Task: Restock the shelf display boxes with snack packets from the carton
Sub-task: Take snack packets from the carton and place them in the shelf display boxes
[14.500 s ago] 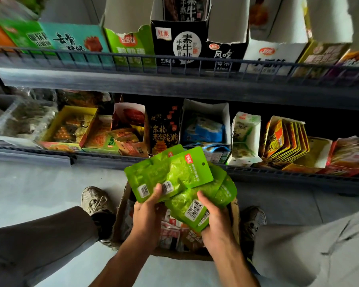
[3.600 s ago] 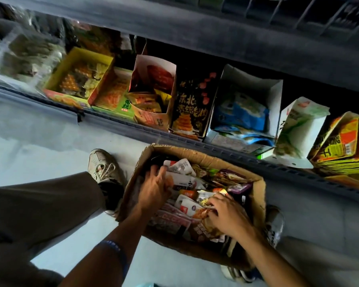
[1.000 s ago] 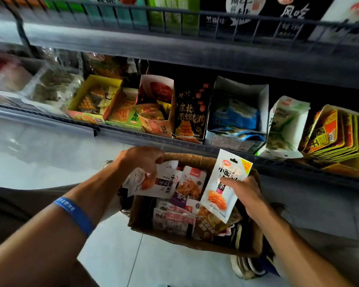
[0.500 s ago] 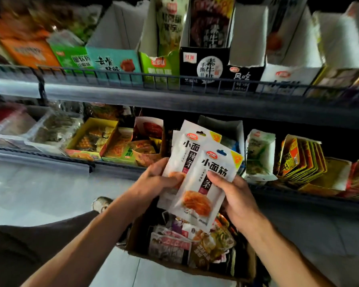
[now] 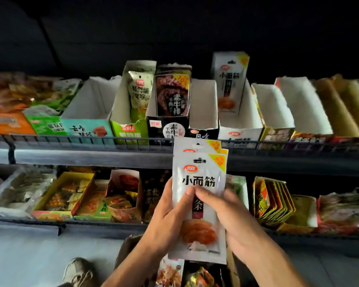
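A small stack of white snack packets (image 5: 201, 177) with black lettering, a yellow corner and an orange food picture stands upright in both my hands. My left hand (image 5: 166, 220) grips its left edge, thumb on the front. My right hand (image 5: 230, 218) clasps the right edge. The stack sits in front of the upper shelf rail (image 5: 91, 139). On the upper shelf, a white display box (image 5: 239, 125) holds one matching white packet (image 5: 228, 81) upright. The cardboard carton (image 5: 126, 247) lies below my hands, with mixed packets (image 5: 170, 274) showing inside.
Upper shelf boxes: a teal box (image 5: 87, 127), a green box (image 5: 129, 125), a black box (image 5: 167, 125) and open white boxes (image 5: 276, 108) to the right. The lower shelf holds a yellow tray (image 5: 64, 193) and orange packets (image 5: 272, 197). My shoe (image 5: 79, 272) rests on the grey floor.
My hands have squared the white packets into one upright stack and lifted them higher, up to the upper shelf rail. The view has tilted up, showing the upper boxes.
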Demonstrator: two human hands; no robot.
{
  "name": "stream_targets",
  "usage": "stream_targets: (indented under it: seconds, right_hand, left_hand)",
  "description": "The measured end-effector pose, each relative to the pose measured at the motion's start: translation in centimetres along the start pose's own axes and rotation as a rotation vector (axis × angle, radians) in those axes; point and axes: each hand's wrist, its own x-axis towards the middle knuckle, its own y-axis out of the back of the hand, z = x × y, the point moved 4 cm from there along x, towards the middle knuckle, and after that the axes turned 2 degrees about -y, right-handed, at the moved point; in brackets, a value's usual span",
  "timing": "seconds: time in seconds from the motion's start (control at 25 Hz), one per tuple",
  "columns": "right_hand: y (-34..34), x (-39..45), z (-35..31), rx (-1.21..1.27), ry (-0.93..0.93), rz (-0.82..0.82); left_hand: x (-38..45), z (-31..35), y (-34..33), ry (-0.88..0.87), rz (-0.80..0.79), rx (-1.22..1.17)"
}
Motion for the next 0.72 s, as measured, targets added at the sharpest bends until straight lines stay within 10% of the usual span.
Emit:
stream_targets:
  seconds: [0.4, 0.72]
  right_hand:
    - [4.6, 6.9, -23.2, -0.206, 0.694, 0.149]
    - [9.8, 19.7, -25.0, -0.315, 0.505, 0.199]
  left_hand:
    - [16.0, 15.3, -7.9, -0.437, -0.148, 0.158]
    - [29.5, 13.8, -7.5, -0.406, -0.063, 0.352]
